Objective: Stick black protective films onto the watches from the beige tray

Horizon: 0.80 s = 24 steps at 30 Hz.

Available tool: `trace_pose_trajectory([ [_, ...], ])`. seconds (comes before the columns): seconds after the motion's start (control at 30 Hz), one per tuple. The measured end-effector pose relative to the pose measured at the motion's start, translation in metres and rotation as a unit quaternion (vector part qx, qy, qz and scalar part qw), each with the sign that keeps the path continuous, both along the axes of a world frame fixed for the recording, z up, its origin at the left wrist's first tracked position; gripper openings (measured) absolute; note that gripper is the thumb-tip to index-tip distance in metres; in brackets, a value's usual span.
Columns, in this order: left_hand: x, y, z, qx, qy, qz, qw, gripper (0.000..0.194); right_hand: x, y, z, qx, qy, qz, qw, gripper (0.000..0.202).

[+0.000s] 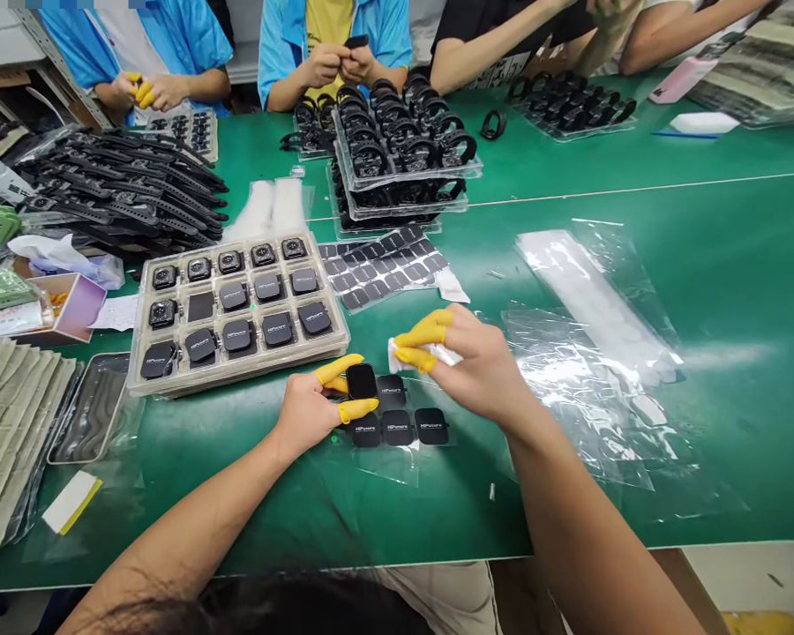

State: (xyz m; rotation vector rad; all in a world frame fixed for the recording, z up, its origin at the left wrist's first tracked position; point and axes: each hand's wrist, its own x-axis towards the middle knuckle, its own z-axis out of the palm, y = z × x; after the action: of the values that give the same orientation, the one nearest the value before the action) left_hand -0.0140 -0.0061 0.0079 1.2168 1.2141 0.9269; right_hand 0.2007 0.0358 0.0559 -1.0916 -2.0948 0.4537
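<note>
Step in hand was prob. wiping a screen: black square unit (361, 382) sat just below ctr of frame, dark face up, w/ L hand (303, 410) clamped on its edges btwn yellow-covered thumb & fingers. R hand (482, 366), right of ctr, had its yellow fingertips pinched on a white cloth (447, 354), near the unit but apart from it. Logo squares (398, 428) lay below ctr; watch tray (251, 369) was at ctr-left. Next move seemed to call for a steady L grip & cloth laid flat on the glass.
</note>
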Motion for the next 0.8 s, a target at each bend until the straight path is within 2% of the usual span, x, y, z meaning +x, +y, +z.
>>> trace_pose_trajectory([
  [0.07, 0.000, 0.000, -0.002, 0.010, -0.005, -0.007, 1.000, 0.069, -0.008, -0.010, 0.004, 0.036, 0.013, 0.081, 0.996, 0.010],
  [0.13, 0.000, -0.001, -0.002, 0.011, -0.009, -0.006, 1.000, 0.068, -0.011, -0.013, 0.000, 0.072, -0.014, 0.110, 0.991, 0.012],
  [0.17, 0.000, -0.001, -0.002, 0.004, -0.011, -0.001, 1.000, 0.068, -0.010, -0.012, -0.004, 0.094, -0.034, 0.084, 0.991, 0.013],
  [0.27, 0.001, -0.001, 0.001, -0.023, -0.009, 0.017, 1.000, 0.068, -0.004, -0.006, -0.010, 0.139, -0.051, -0.045, 0.988, 0.009],
  [0.3, 0.002, -0.001, 0.001, -0.023, -0.009, 0.016, 1.000, 0.068, -0.004, -0.006, -0.010, 0.133, -0.038, -0.053, 0.989, 0.007],
  [0.37, 0.001, -0.001, -0.001, -0.010, -0.017, 0.007, 1.000, 0.067, -0.007, -0.008, -0.011, 0.090, -0.009, 0.013, 0.996, 0.006],
  [0.43, 0.000, -0.001, -0.004, 0.004, -0.028, 0.003, 1.000, 0.067, -0.012, -0.009, -0.013, 0.052, -0.025, 0.068, 0.996, 0.011],
  [0.47, 0.000, -0.001, -0.005, 0.010, -0.032, 0.006, 0.999, 0.068, -0.012, -0.008, -0.015, 0.046, -0.053, 0.050, 0.996, 0.014],
  [0.57, 0.000, -0.002, -0.008, 0.020, -0.023, 0.022, 0.999, 0.068, 0.000, -0.003, -0.020, 0.054, -0.127, -0.116, 0.984, 0.019],
  [0.6, 0.001, -0.003, -0.008, 0.026, -0.017, 0.025, 0.999, 0.067, 0.006, -0.002, -0.020, 0.047, -0.129, -0.146, 0.980, 0.017],
  [0.63, 0.001, -0.003, -0.008, 0.033, -0.010, 0.027, 0.999, 0.065, 0.012, -0.002, -0.019, 0.027, -0.119, -0.143, 0.982, 0.017],
  [0.73, 0.001, -0.004, -0.008, 0.066, 0.001, 0.029, 0.997, 0.060, 0.022, -0.007, -0.016, -0.071, -0.080, -0.029, 0.994, 0.028],
  [0.8, 0.000, -0.004, -0.009, 0.092, 0.011, 0.034, 0.995, 0.057, 0.020, -0.010, -0.016, -0.120, -0.067, 0.002, 0.990, 0.022],
])
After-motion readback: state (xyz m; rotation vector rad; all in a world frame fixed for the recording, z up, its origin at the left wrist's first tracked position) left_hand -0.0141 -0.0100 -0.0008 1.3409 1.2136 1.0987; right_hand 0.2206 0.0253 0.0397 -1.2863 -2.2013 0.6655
